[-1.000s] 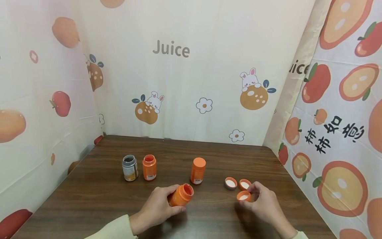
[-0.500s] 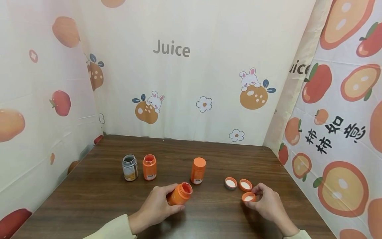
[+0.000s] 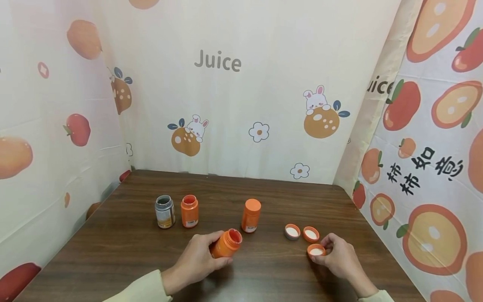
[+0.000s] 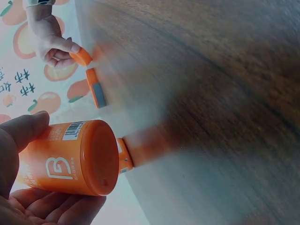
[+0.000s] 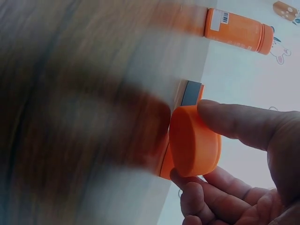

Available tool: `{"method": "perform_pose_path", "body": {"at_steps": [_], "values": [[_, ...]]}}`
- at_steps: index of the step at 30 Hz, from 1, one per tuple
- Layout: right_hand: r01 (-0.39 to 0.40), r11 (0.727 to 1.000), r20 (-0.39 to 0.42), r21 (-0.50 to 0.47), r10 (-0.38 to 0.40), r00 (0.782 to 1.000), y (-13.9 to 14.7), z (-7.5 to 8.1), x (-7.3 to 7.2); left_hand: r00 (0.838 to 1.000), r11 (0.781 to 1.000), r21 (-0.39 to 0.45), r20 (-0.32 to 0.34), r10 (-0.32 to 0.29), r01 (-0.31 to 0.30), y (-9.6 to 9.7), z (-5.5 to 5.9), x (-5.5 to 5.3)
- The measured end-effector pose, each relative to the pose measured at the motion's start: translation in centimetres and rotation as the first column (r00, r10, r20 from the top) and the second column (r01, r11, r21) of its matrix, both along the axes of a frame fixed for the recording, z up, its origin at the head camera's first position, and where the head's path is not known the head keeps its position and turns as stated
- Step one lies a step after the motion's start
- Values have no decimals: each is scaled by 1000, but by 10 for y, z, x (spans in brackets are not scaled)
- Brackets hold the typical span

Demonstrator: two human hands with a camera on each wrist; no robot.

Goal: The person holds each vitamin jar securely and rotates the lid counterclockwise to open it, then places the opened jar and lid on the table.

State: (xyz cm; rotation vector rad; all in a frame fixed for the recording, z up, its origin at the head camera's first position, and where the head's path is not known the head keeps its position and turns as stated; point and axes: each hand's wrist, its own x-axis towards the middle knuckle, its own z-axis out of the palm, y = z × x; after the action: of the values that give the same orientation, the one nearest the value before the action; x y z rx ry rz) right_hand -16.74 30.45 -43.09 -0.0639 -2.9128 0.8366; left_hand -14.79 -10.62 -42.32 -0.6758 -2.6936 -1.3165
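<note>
My left hand grips an open orange jar, its mouth tipped up and to the right. In the left wrist view the thumb and fingers wrap the jar, whose base faces the camera. My right hand pinches an orange lid, white inside facing up, low over the table. Thumb and fingertips hold the lid by its rim in the right wrist view; whether it touches the table I cannot tell. Just behind it lie another orange lid and a grey-sided lid, both inside up.
An orange jar with its lid on stands mid-table. Farther left are an uncapped grey jar and an uncapped orange jar. The dark wood table meets printed curtains at the back and sides.
The right hand has moved the pinched lid to the right and slightly toward me, away from the other lids. The left hand with its jar has shifted slightly left and up in view.
</note>
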Motion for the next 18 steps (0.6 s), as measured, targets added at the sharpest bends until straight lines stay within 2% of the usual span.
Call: {"method": "perform_pose_path", "body": {"at_steps": [18], "values": [[-21,997,78,70,16,997,1,-3,-3,1000,1000,-2,6,23,-23,-2,0,-3]]}}
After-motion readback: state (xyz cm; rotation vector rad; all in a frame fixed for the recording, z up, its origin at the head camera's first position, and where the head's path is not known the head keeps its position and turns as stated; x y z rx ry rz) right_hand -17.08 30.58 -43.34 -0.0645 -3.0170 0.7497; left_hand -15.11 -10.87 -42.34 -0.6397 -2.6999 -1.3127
